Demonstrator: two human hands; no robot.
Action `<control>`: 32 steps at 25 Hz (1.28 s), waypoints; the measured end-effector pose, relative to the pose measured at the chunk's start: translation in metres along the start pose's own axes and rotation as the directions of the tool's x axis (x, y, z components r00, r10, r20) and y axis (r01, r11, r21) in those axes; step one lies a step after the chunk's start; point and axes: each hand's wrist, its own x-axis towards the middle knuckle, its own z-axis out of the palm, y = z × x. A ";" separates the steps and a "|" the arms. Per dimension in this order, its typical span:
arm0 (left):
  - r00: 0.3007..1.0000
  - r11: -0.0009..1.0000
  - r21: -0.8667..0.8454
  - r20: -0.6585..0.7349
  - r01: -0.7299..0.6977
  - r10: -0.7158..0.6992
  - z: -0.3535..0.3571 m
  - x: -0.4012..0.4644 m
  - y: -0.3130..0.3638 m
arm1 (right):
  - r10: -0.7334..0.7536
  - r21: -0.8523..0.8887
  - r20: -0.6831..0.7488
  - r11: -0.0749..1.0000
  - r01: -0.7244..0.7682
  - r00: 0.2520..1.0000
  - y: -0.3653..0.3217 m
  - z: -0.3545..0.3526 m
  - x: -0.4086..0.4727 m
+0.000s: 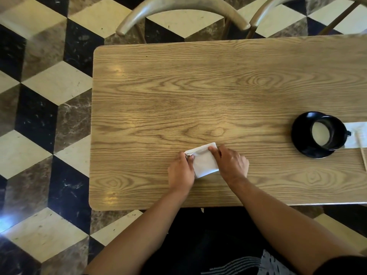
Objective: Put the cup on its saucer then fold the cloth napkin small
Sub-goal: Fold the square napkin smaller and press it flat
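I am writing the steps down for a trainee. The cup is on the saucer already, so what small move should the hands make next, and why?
Probably press the fold flat. The napkin is already a small packet, the left hand pinches its left edge, and the right hand holds its right side. The cup sits on the saucer.

Café or restaurant dining room, most likely. Floor (49,80) laid in polished marble, cube pattern of black, cream and brown tiles. Wood-grain laminate table (198,96) with rounded corners. Two bentwood chairs (182,8) tucked at far side. Black cup (327,132) on black saucer (301,147), paper slip (355,133) just beside it.
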 end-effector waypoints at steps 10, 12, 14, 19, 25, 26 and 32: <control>1.000 1.000 0.003 -0.011 0.000 0.000 0.001 0.001 -0.002 | -0.117 -0.078 -0.202 0.992 0.104 0.972 0.014 0.018 0.011; 1.000 1.000 0.016 -0.009 0.009 -0.009 -0.005 0.001 -0.003 | -0.101 -0.052 -0.167 0.994 0.094 0.981 0.013 0.014 0.011; 0.982 0.993 0.016 -0.143 -0.120 0.121 -0.011 -0.006 -0.010 | -0.059 0.015 -0.157 0.998 0.062 0.986 0.011 0.012 0.008; 0.723 0.698 0.323 -0.056 -0.639 0.689 0.006 -0.026 -0.034 | -0.234 0.160 -0.313 0.942 0.294 0.920 0.002 0.011 -0.013; 0.840 0.731 0.423 0.178 -0.535 0.512 0.023 -0.014 -0.025 | -0.644 -0.101 -0.075 0.765 0.636 0.762 -0.012 0.019 -0.026; 0.849 0.727 0.444 0.204 -0.524 0.487 0.024 -0.012 -0.025 | -0.646 -0.132 -0.018 0.758 0.639 0.763 -0.012 0.020 -0.026; 0.849 0.693 0.493 0.253 -0.525 0.463 0.026 -0.007 -0.029 | -0.619 -0.184 0.080 0.761 0.622 0.781 -0.005 0.033 -0.018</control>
